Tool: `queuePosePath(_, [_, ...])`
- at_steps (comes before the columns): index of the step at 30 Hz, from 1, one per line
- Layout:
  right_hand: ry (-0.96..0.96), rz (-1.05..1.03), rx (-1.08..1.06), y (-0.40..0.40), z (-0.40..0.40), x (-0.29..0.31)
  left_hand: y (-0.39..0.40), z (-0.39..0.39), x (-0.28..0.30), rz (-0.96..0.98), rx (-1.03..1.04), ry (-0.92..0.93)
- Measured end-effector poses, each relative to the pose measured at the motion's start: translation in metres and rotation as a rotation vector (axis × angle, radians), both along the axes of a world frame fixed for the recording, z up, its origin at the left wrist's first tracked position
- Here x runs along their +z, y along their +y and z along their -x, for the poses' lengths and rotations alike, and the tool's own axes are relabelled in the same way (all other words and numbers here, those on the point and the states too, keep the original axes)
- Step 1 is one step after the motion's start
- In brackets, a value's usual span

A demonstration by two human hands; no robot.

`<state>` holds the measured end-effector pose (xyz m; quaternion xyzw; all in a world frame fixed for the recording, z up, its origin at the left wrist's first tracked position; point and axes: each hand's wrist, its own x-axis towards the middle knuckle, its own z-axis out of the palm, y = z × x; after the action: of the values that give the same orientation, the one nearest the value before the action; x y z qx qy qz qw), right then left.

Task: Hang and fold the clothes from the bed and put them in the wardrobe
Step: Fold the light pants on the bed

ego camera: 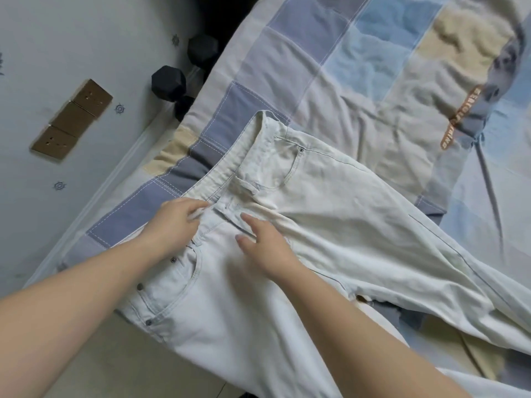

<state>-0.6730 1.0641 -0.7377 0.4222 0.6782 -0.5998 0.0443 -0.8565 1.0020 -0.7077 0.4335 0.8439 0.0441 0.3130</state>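
Left hand [176, 218]: fingers curled, pinching the waistband of the pale jeans [316, 214] just beside the fly. Right hand [265, 248]: fingers straight and spread, lying flat on the fabric below the fly, grasping nothing (some motion blur at the fingertips, so exact contact of each finger is unclear). Both forearms enter from the lower edge of the view.

Jeans lie front side up on the bed [301, 70], waistband toward the wall side, legs running off to the right and lower right. Waist is open at the far end. Pockets and dark rivets visible on both hips. One leg crosses over the other region of cloth at lower right; the folds there are too tangled to sort out.

Bed is covered by a patchwork quilt in blue, grey and beige squares. A cream T-shirt [425, 90] with a printed picture and orange lettering lies spread flat on the quilt beyond the jeans, touching or slightly under their upper edge.

Left of the bed: white wall [71, 38] with three brown socket plates [73, 119], and black hexagonal dumbbells [184, 73] wedged near the bed's corner.
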Motion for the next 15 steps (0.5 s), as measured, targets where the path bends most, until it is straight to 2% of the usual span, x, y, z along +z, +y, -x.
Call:
queuePosePath(3, [0.035, -0.008, -0.210, 0.009, -0.032, 0.011, 0.011, -0.022, 0.013, -0.063, -0.035, -0.013])
queuePosePath(7, [0.036, -0.007, -0.408, 0.015, -0.098, 0.030, 0.030, -0.089, 0.032, -0.109, -0.168, -0.090])
queuePosePath(10, [0.013, -0.089, -0.407, 0.015, -0.161, 0.039, 0.044, -0.159, 0.041, -0.121, -0.313, -0.133])
queuePosePath(15, [-0.039, -0.111, -0.494, 0.007, -0.292, 0.040, 0.059, -0.292, 0.037, -0.092, -0.406, -0.206])
